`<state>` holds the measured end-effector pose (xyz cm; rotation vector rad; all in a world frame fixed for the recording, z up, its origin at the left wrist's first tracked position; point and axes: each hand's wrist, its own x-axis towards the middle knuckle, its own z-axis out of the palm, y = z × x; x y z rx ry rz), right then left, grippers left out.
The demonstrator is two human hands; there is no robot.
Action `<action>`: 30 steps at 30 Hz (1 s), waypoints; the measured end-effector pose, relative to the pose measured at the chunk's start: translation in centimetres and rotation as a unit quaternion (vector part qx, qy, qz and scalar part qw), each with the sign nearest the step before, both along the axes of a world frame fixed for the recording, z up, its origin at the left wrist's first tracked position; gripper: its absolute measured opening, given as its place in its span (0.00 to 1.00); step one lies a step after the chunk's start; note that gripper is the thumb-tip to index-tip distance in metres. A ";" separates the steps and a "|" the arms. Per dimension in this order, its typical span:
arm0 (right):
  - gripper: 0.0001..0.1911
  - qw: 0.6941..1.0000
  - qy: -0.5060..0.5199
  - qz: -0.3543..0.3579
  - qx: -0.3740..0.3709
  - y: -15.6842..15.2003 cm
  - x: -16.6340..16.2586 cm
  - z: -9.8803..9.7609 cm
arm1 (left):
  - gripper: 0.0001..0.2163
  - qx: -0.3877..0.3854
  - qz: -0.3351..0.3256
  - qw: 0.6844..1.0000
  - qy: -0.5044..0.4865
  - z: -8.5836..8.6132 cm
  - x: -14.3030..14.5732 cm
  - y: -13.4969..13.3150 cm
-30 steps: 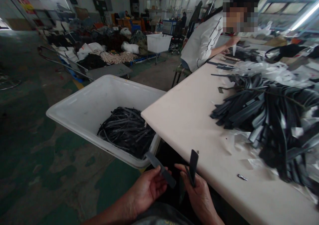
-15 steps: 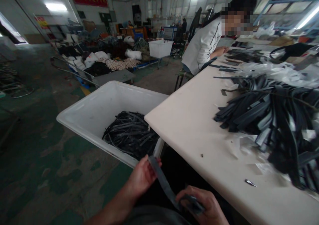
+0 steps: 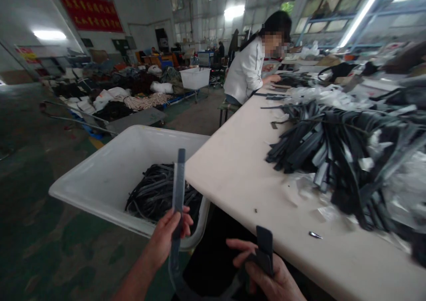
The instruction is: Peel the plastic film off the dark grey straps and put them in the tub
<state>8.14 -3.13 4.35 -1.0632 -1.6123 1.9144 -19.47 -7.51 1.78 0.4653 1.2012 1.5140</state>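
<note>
My left hand (image 3: 168, 233) pinches a long dark grey strap (image 3: 179, 185) near its upper part, so one end stands upright over the white bin (image 3: 100, 190). The strap loops down under my hands and its other end rises from my right hand (image 3: 262, 276), which is closed round it. The bin beside my left hand holds a heap of similar black straps (image 3: 156, 194). Both hands hover in front of the near corner of the cream table (image 3: 246, 168).
A big pile of dark straps (image 3: 336, 145) and clear plastic scraps covers the table's right side. A small metal piece (image 3: 314, 235) lies near the front edge. A person in a white jacket (image 3: 244, 70) sits working at the far end. Carts, ropes and bags clutter the floor behind.
My left hand has lifted the strap's end from slanting low to standing upright over the bin. My right hand has raised the other end. The view has tilted up.
</note>
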 end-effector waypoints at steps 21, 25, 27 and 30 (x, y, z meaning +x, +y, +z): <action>0.16 0.961 0.191 -0.193 -0.050 2.2 0.9 0.5 | 0.20 -0.043 -0.378 0.916 0.128 -2.3 5.1 -2.8; 0.14 0.976 0.144 -0.156 0.057 2.7 1.3 1.1 | 0.19 -0.037 -0.417 0.887 0.196 -1.0 5.3 -3.0; 0.13 0.980 0.082 -0.132 0.121 2.6 1.2 2.0 | 0.19 -0.016 -0.386 0.894 0.226 0.1 5.6 -2.9; 0.13 0.970 0.017 -0.056 0.236 2.3 0.5 3.2 | 0.26 0.047 -0.346 0.913 0.210 2.0 7.0 -2.3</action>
